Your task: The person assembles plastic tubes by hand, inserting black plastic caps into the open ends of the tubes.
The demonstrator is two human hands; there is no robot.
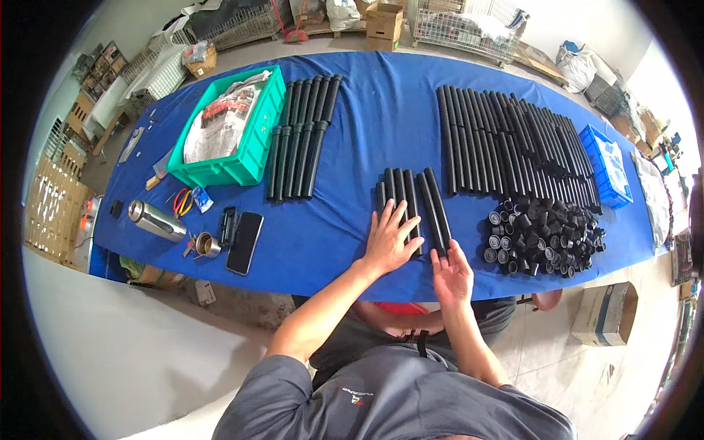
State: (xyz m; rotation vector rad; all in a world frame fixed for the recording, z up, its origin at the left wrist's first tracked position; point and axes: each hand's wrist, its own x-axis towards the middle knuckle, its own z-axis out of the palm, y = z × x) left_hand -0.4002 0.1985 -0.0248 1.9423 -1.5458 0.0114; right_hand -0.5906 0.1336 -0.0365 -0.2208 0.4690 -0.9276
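Observation:
My left hand lies flat with fingers spread over a small row of black tubes near the table's front edge. Just right of that row are two more black tubes, side by side and slightly tilted. At their near ends rests my right hand, palm up and fingers stretched out, not wrapped round anything. A heap of black caps sits to the right. Behind it lie many black tubes in rows. Tubes with wider collars at their ends are lined up at the back left.
On the blue tablecloth stands a green crate holding a printed sack. Near the left front are a steel flask, a phone, a metal cup and pliers. A blue basket stands at the right edge.

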